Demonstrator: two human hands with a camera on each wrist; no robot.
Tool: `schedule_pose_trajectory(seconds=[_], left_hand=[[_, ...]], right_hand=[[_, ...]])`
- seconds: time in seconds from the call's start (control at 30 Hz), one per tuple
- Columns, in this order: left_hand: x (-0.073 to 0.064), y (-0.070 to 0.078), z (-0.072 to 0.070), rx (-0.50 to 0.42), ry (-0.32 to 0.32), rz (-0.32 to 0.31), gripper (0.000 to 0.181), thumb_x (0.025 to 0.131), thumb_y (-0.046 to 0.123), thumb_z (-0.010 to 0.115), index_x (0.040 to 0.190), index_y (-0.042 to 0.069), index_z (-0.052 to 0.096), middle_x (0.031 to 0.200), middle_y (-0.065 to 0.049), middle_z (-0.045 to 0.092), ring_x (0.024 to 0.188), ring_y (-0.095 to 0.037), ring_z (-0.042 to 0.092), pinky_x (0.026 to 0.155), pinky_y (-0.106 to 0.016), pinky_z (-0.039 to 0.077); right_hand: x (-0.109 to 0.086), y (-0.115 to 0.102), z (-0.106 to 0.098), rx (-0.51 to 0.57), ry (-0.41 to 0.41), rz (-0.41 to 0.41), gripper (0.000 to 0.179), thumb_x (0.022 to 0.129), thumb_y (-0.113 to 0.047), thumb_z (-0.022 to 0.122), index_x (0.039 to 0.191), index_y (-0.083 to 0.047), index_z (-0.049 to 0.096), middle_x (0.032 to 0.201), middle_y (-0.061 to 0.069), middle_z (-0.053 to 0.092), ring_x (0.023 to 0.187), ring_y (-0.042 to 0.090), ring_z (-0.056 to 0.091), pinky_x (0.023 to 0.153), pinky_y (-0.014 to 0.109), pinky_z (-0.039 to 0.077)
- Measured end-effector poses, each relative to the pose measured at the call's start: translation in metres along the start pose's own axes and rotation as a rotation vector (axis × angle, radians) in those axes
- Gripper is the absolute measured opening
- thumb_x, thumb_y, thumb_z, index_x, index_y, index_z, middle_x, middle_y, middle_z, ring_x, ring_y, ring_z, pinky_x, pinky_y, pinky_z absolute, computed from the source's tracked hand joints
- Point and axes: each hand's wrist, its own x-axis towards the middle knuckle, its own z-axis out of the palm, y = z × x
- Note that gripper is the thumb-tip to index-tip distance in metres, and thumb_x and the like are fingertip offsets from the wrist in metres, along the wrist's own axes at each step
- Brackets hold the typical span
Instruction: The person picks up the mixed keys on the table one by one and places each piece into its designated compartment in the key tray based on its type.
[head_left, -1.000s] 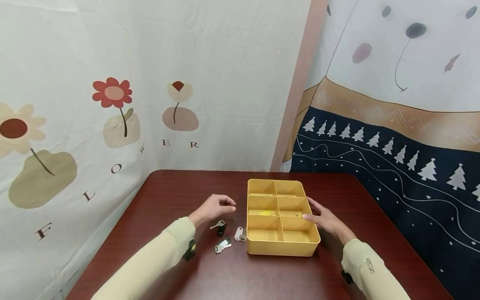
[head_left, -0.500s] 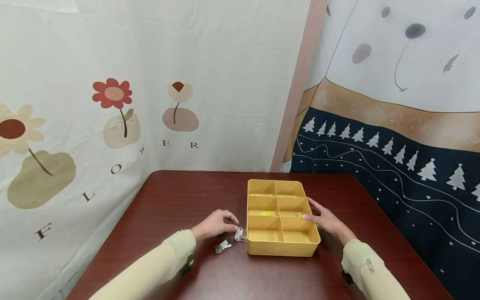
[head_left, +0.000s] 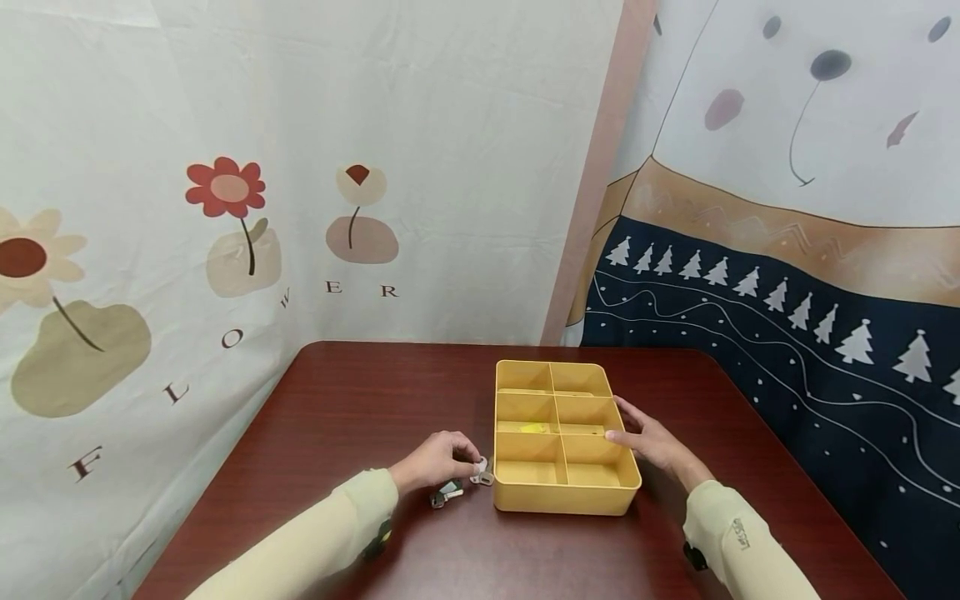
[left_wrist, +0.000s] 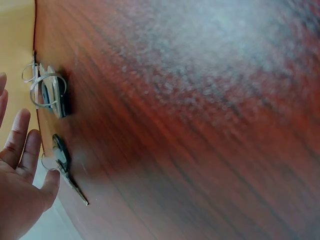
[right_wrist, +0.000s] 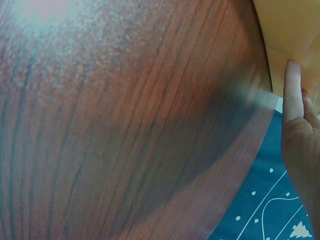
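Note:
At the left side of the yellow divided box (head_left: pixel 558 498), my left hand (head_left: pixel 435 458) pinches a key with a pale tag (head_left: pixel 482 477) between thumb and index finger. Other fingers of that hand (left_wrist: pixel 22 185) show spread in the left wrist view; its thumb is not visible there. Just nearer me lies a key with a dark green tag (head_left: pixel 447 493). A dark fob with a key (left_wrist: pixel 62 162) shows beneath the hand in the left wrist view, hidden in the head view. My right hand (head_left: pixel 652 442) holds the box's right wall, thumb over the rim, fingers along the outside (right_wrist: pixel 292 92).
The box has several compartments, with a small yellow piece (head_left: pixel 534 428) in the middle left one. It stands on a dark red wooden table (head_left: pixel 375 375). Behind it hang a white flower-print cloth (head_left: pixel 465 167) and a navy tree-print cloth (head_left: pixel 750 333).
My left hand has come down and slightly right, past the dark fob, onto the pale-tagged key beside the box. My right hand and the box have stayed put.

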Motion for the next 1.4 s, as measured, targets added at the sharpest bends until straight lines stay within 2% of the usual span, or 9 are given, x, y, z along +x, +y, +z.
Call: schedule_pose_trajectory(seconds=[0.17, 0.37, 0.57, 0.77, 1.0, 1.17, 1.4], left_hand=[[0.002, 0.0, 0.002, 0.082, 0.004, 0.054, 0.004, 0.082, 0.013, 0.078, 0.084, 0.012, 0.076, 0.088, 0.007, 0.066, 0.088, -0.016, 0.058, 0.079, -0.031, 0.046], [0.003, -0.005, 0.005, 0.207, 0.015, 0.123, 0.008, 0.079, 0.016, 0.08, 0.076, 0.018, 0.073, 0.084, 0.01, 0.065, 0.083, -0.011, 0.055, 0.078, -0.03, 0.043], [0.003, -0.005, 0.007, 0.273, 0.032, 0.163, 0.01, 0.077, 0.017, 0.08, 0.073, 0.02, 0.072, 0.084, 0.012, 0.064, 0.082, -0.01, 0.055, 0.077, -0.031, 0.042], [0.004, -0.005, 0.01, 0.33, 0.036, 0.177, 0.012, 0.076, 0.017, 0.081, 0.071, 0.022, 0.072, 0.084, 0.013, 0.061, 0.083, -0.01, 0.055, 0.078, -0.033, 0.043], [0.004, -0.002, 0.006, 0.309, 0.023, 0.167, 0.011, 0.077, 0.014, 0.08, 0.072, 0.019, 0.073, 0.085, 0.011, 0.062, 0.084, -0.011, 0.055, 0.079, -0.032, 0.043], [0.005, 0.001, -0.002, 0.232, 0.044, 0.17, 0.01, 0.079, 0.008, 0.078, 0.074, 0.015, 0.074, 0.085, 0.008, 0.063, 0.085, -0.014, 0.058, 0.081, -0.033, 0.045], [0.009, 0.004, -0.013, 0.125, 0.095, 0.1, 0.009, 0.083, 0.009, 0.076, 0.077, 0.016, 0.073, 0.087, 0.008, 0.064, 0.089, -0.015, 0.059, 0.083, -0.033, 0.045]], right_hand=[[0.001, 0.001, 0.0, 0.006, 0.0, -0.003, 0.08, 0.097, -0.019, 0.065, 0.16, -0.013, 0.015, 0.155, 0.027, 0.027, 0.127, 0.039, 0.049, 0.094, 0.051, 0.049], [0.001, 0.002, -0.001, -0.002, 0.0, -0.009, 0.08, 0.097, -0.019, 0.065, 0.16, -0.012, 0.015, 0.154, 0.028, 0.028, 0.125, 0.037, 0.051, 0.094, 0.051, 0.049], [0.001, 0.002, 0.0, 0.01, -0.001, -0.011, 0.08, 0.097, -0.018, 0.065, 0.16, -0.013, 0.015, 0.154, 0.028, 0.028, 0.125, 0.037, 0.052, 0.093, 0.05, 0.05], [0.0, 0.001, -0.001, -0.006, 0.005, 0.002, 0.081, 0.097, -0.02, 0.066, 0.16, -0.013, 0.015, 0.155, 0.027, 0.027, 0.126, 0.038, 0.051, 0.094, 0.05, 0.049], [0.0, 0.001, 0.0, -0.008, 0.004, 0.001, 0.08, 0.097, -0.02, 0.066, 0.16, -0.013, 0.016, 0.154, 0.028, 0.028, 0.125, 0.038, 0.051, 0.093, 0.051, 0.05], [0.0, 0.002, 0.0, 0.002, 0.001, 0.007, 0.08, 0.097, -0.021, 0.065, 0.16, -0.015, 0.015, 0.155, 0.026, 0.027, 0.126, 0.037, 0.051, 0.093, 0.05, 0.05], [0.0, 0.001, 0.0, 0.0, -0.006, 0.002, 0.081, 0.098, -0.021, 0.065, 0.16, -0.014, 0.014, 0.156, 0.027, 0.025, 0.126, 0.038, 0.051, 0.093, 0.051, 0.05]])
